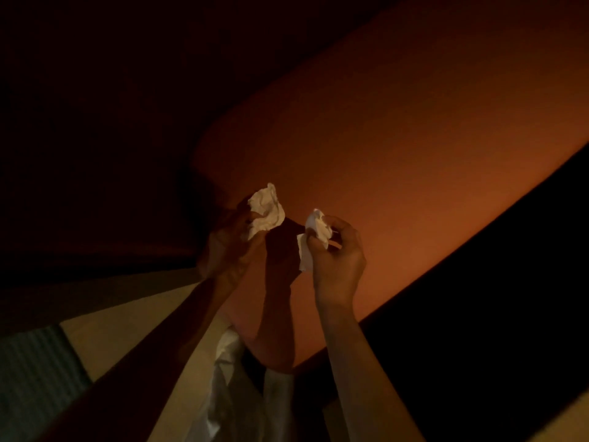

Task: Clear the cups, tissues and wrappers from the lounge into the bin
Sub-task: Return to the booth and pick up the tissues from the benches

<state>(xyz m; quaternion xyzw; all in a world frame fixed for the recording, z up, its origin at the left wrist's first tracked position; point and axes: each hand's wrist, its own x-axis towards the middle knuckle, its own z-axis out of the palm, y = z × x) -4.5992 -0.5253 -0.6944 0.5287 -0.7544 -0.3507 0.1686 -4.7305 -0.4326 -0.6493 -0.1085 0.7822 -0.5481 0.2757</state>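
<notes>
In the lower middle of the frame two bare forearms reached up from the bottom edge, and each ended in a hand closed round paper. The left hand (229, 247), deep in shadow, gripped a crumpled white tissue (266, 210) whose upper part stood out above the curled fingers, catching the light. Just to its right, the right hand (339, 260) pinched a second crumpled white tissue wad (314, 237) between thumb and fingers; a flat flap of it hung down below the thumb. The two tissues were near each other but apart, with a dark gap of shadow between them.

Behind both hands lay a broad orange-brown cushion surface (398, 138), running from the middle of the frame to the upper right – the hands' shadows fell on it just beneath the tissues. Its lower right edge met a black band that crossed the right side of the frame diagonally. The upper left of the frame was too dark to make out.

At lower left was a pale tan floor (127, 339), with a ribbed grey-green patch (35, 371) at the far left edge. Under the arms, at bottom centre, hung a whitish crinkled plastic sheet (229, 378) – what it belonged to could not be told.
</notes>
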